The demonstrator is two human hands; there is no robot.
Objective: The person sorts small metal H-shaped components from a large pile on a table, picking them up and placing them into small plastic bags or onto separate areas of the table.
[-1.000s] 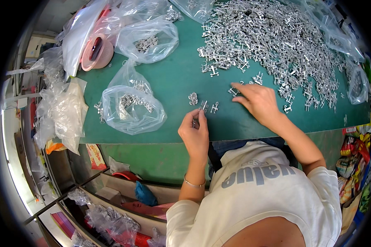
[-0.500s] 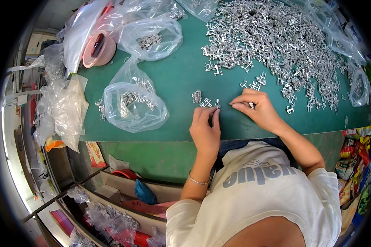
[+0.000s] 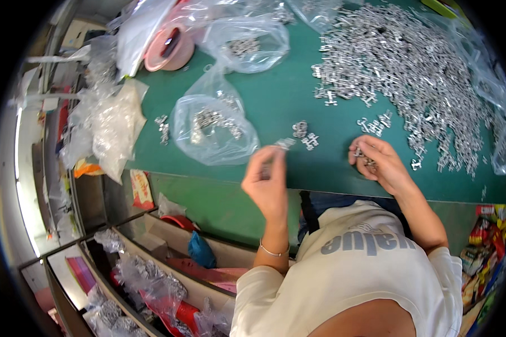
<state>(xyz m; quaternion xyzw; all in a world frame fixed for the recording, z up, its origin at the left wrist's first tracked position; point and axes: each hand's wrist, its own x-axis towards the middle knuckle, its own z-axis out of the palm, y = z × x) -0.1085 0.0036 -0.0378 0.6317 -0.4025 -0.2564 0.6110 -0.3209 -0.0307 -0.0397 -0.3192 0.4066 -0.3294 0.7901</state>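
Observation:
My left hand [image 3: 267, 182] is over the table's near part, right of the open plastic bag [image 3: 215, 154]. Its thumb and fingers pinch a small silvery metal fitting [image 3: 285, 144], smeared by motion. Apart from it, my right hand [image 3: 385, 165] is half curled, with a few small metal fittings [image 3: 368, 162] in its fingers. Between the hands lie a small clump of metal fittings [image 3: 299, 129] and a loose metal fitting [image 3: 310, 141]. Just beyond my right hand is a small group of fittings [image 3: 375, 123]. Similar pieces lie inside the open bag.
A large heap of metal fittings [image 3: 405, 73] covers the right of the green table [image 3: 275, 98]. Farther back are another bag of fittings [image 3: 272, 53] and a pink tub [image 3: 180, 58]. Crumpled plastic [image 3: 118, 123] hangs at the left edge. Open drawers [image 3: 168, 264] stand below.
My left hand has moved left with the fitting, away from my right hand. My right hand has turned, showing the fittings in it. The whole view has shifted.

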